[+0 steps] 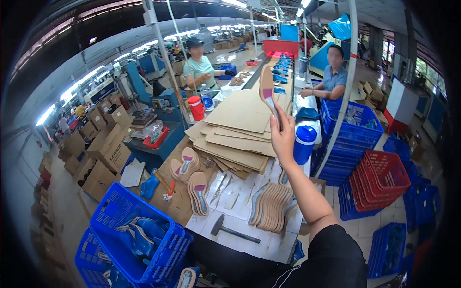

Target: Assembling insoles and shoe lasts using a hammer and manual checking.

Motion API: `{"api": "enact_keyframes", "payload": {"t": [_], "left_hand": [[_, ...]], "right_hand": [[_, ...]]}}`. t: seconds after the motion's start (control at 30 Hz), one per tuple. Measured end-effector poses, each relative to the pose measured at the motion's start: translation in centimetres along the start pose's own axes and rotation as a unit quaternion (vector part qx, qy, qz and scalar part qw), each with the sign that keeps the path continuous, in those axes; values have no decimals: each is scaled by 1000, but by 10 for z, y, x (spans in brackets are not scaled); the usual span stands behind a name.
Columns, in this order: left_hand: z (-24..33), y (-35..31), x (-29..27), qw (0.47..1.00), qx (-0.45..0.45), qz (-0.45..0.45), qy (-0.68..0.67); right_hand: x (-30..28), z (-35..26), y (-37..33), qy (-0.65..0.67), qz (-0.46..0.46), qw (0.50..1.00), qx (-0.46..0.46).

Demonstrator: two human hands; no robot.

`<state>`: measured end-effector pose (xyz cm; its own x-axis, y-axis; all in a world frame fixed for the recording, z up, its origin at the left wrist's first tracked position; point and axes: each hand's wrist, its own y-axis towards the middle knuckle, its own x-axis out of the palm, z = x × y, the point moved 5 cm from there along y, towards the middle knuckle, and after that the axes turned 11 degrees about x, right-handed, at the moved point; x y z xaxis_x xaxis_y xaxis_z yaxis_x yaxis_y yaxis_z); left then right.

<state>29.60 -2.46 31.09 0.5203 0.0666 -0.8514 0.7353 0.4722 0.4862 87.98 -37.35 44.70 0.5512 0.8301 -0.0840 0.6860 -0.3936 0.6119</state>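
We see a long surface (240, 225) with worn white sheeting at the near end. On it lie a hammer (230, 230), a fanned row of tan insoles (273, 206), two small stacks of insoles (192, 177), a spread pile of cardboard sheets (235, 129), a blue lidded canister (304, 143) and a red-handled tool (168, 189).

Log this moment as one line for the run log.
right hand: raised, holding shoe insole upright | left hand: not in view | table: insole row, hammer, cardboard stack
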Motion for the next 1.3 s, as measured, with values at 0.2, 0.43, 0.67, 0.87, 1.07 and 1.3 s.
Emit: {"api": "enact_keyframes", "payload": {"t": [0.2,0.43,0.67,0.87,1.07,1.3], "left_hand": [[-60,-21,32,999,-42,-10,6],[-49,-20,32,997,-47,59,12],[-11,0,18,993,-22,91,68],[-11,5,19,995,0,75,68],[-16,6,25,998,-14,60,19],[-24,-1,31,992,-20,123,31]], "right_hand": [[-25,167,-90,-116,66,985,106],[-50,258,-185,-186,-17,939,290],[-47,276,-186,-215,20,936,279],[-33,310,-160,-227,12,932,282],[-14,354,-145,-302,-25,864,402],[-11,387,-129,-245,-84,895,362]]}}
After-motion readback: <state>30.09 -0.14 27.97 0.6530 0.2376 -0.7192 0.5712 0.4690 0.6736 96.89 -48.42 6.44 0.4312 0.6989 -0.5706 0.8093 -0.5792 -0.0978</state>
